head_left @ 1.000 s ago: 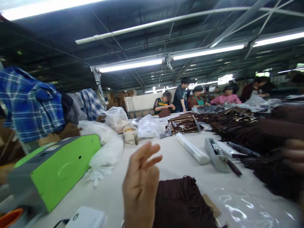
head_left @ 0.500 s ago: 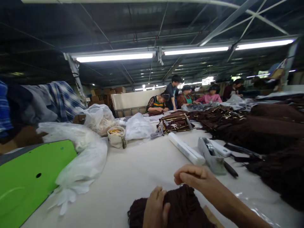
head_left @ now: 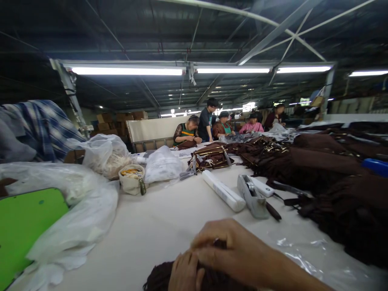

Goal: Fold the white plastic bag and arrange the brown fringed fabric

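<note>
Lying at the table's six o'clock edge, a dark brown bundle of fringed cord (head_left: 157, 279) is pressed by both hands; its long axis cannot be told, being mostly covered. The right hand (head_left: 233, 252) is curled over it, fingers pinching; the left hand (head_left: 184, 275) is closed on its top. A white paper roll (head_left: 223, 195) lies at one o'clock, well apart.

Fringe bundle (head_left: 157, 279) apparently under both hands; stapler (head_left: 251, 197) behind.

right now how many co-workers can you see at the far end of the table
5: one seated in green and black, one standing in a dark shirt, one in green, one in pink, one farther right. Others may be hidden.
</note>
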{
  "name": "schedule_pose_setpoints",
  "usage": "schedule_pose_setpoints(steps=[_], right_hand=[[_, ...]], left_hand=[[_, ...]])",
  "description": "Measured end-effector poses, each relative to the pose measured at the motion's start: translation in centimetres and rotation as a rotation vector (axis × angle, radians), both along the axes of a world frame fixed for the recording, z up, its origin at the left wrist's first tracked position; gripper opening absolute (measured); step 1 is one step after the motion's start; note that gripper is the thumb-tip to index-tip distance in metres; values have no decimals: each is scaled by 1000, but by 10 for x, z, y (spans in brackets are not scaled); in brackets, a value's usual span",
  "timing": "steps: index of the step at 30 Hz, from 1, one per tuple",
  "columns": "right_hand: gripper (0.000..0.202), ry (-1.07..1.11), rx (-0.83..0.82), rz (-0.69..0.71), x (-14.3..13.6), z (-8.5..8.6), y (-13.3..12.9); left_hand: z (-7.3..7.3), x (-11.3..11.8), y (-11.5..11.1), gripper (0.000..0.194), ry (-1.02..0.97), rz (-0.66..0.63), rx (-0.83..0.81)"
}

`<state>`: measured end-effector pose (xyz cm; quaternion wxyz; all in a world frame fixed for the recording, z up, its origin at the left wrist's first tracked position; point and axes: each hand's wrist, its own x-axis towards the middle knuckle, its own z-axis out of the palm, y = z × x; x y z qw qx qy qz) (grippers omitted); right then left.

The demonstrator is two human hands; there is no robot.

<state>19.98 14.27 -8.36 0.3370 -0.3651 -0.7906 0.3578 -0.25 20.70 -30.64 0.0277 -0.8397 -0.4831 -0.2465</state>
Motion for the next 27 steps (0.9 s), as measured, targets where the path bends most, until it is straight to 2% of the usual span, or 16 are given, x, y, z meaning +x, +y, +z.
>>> schedule_pose_setpoints(steps=[2, 5, 7, 8, 10, 12, 15, 18, 20, 23, 27], right_hand=[[30, -127, 42, -240, 18, -28, 54], [36, -281, -11, -628, 59, -66, 127], [41, -320, -54, -764, 83, -85, 165], [44, -337, -76, -810, 92, -92, 181], [50, -377, -122, -872, 103, -103, 208], [59, -428, -162, -913, 107, -111, 230], [78, -504, -224, -933, 106, -122, 259], [91, -564, -316, -927, 107, -131, 284], [95, -588, -378, -907, 110, -138, 297], [92, -608, -405, -875, 112, -145, 305], [80, -636, -328, -886, 106, -144, 294]], left_hand=[[26, 8, -9, 43, 29, -15, -88], [68, 30, -16, 42, -44, 22, -177], [83, 46, -13, 39, -136, -28, -275], [84, 51, -10, 38, -187, -52, -325], [75, 57, -4, 35, -258, -84, -397], [58, 57, 0, 34, -275, -114, -408], [30, 53, 4, 36, -280, -195, -331], [11, 50, 6, 35, -371, -213, -227], [5, 51, 7, 33, -453, -189, -178], [4, 53, 8, 30, -535, -196, -159], [10, 52, 8, 29, -599, -200, -183]])
